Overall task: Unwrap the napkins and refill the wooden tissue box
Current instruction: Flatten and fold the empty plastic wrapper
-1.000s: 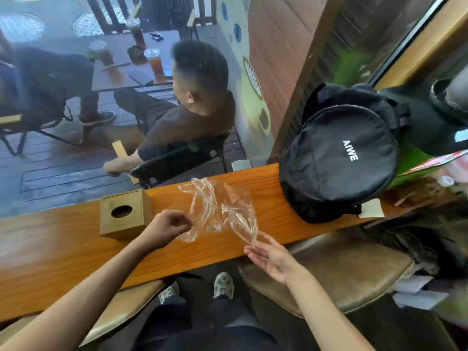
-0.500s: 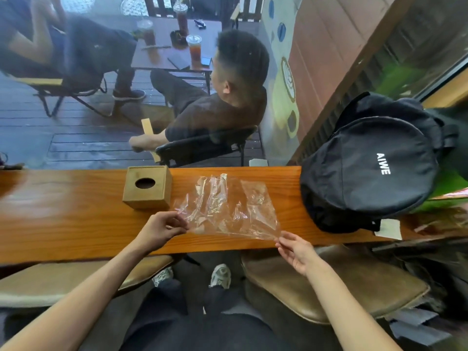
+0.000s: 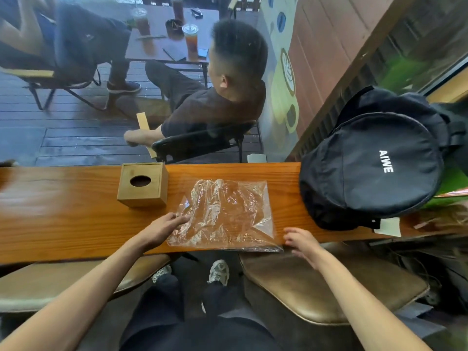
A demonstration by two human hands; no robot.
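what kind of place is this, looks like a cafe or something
Most likely a cafe. A long wooden counter runs along a window, with a wooden tissue box on it. Outside, iced drinks in plastic cups stand on a patio table, and a latte-art coffee cup mural decorates the wall.

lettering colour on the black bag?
White, reading AIWE, on the black bag; head view.
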